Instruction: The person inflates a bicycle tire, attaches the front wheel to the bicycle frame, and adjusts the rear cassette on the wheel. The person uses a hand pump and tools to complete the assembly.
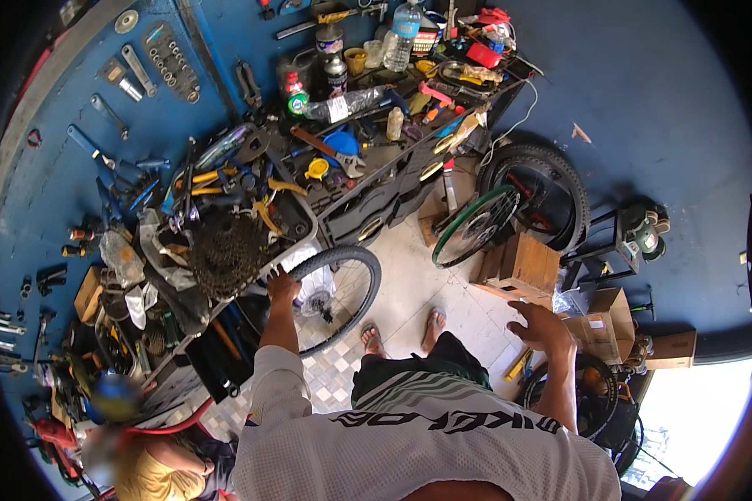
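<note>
Left hand (pixel 283 286) at the tyre of a bicycle wheel (pixel 317 306), right hand (pixel 545 328) loosely spread.
The wheel stands left of the frame's centre; the left fingers meet its tyre at the upper left, slightly bent, though whether they close round it I cannot tell. The right fingers are parted and gently curved, thumb side toward the wooden box (pixel 522 265) at right of centre. Dark lettering crosses the white shirt (pixel 476 447) at the bottom; a blue label wraps the water bottle (pixel 403 37) at the top, its print too small to read. The left forearm reaches nearly straight up the frame; the right one rises along the lower right, wrist bent inward.
</note>
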`<state>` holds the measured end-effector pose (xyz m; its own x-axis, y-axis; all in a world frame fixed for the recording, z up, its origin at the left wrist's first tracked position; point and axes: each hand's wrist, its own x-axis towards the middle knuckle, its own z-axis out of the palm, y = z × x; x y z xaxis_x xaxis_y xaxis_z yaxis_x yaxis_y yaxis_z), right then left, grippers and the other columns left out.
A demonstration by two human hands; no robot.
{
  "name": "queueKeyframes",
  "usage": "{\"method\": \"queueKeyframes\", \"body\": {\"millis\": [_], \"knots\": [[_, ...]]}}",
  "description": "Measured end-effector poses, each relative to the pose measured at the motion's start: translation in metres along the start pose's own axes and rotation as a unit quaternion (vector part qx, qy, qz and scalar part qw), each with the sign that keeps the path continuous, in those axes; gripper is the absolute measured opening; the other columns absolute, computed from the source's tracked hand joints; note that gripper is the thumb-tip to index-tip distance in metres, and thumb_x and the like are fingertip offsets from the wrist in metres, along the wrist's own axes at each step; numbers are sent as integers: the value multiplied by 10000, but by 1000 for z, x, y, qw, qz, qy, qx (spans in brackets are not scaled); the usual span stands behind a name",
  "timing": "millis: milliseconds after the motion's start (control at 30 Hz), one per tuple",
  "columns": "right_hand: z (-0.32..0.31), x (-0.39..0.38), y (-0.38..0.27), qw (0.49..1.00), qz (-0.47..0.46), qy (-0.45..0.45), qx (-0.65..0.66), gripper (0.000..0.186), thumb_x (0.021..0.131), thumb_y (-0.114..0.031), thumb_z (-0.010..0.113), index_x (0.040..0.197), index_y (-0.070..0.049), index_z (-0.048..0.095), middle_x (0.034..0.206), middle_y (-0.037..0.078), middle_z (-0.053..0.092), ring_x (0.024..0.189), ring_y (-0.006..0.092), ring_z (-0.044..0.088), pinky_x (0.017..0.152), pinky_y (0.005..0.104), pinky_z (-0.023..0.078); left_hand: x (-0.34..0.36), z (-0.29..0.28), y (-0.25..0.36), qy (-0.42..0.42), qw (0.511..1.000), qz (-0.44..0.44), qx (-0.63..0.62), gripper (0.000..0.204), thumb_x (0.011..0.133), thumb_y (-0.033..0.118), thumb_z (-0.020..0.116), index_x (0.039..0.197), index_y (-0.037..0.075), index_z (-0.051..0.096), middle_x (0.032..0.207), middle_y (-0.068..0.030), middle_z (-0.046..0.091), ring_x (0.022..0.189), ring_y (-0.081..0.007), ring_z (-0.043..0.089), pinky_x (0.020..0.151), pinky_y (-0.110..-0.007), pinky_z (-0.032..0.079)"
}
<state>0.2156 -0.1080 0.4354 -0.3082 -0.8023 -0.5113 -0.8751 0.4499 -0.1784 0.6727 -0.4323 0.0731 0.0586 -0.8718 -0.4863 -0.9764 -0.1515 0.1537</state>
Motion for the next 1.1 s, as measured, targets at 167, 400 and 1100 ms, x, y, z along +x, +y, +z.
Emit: {"method": "queueKeyframes", "body": {"millis": [167, 400, 1100], "knots": [[-19, 24, 6, 1000, 13, 12, 20, 564, 899, -361, 694, 1399, -123, 589, 1229, 224, 686, 1148, 395, 648, 986, 474, 508, 27, -5, -44, -140, 989, -51, 7, 1157, 750, 500, 835, 1620, 84, 197, 1607, -164, 381, 1486, -408, 331, 1134, -569, 402], [-48, 123, 18, 996, -47, -72, -34, 646, 869, -371, 746, 1419, -86, 565, 1248, 231, 685, 1170, 386, 656, 977, 454, 515, 8, 5, -9, -115, 990, -16, 77, 1107, 751, 605, 809, 1591, 118, 279, 1590, -215, 345, 1442, -421, 364, 1163, -615, 320], [-96, 369, -42, 882, -409, -155, -178, 536, 876, -338, 724, 1336, -94, 597, 1234, 186, 679, 1144, 384, 640, 960, 487, 515, -250, 78, 157, -43, 988, -81, -125, 410, 776, 225, 697, 1167, 142, 607, 987, -177, 717, 936, -406, 714, 811, -556, 562]]}}
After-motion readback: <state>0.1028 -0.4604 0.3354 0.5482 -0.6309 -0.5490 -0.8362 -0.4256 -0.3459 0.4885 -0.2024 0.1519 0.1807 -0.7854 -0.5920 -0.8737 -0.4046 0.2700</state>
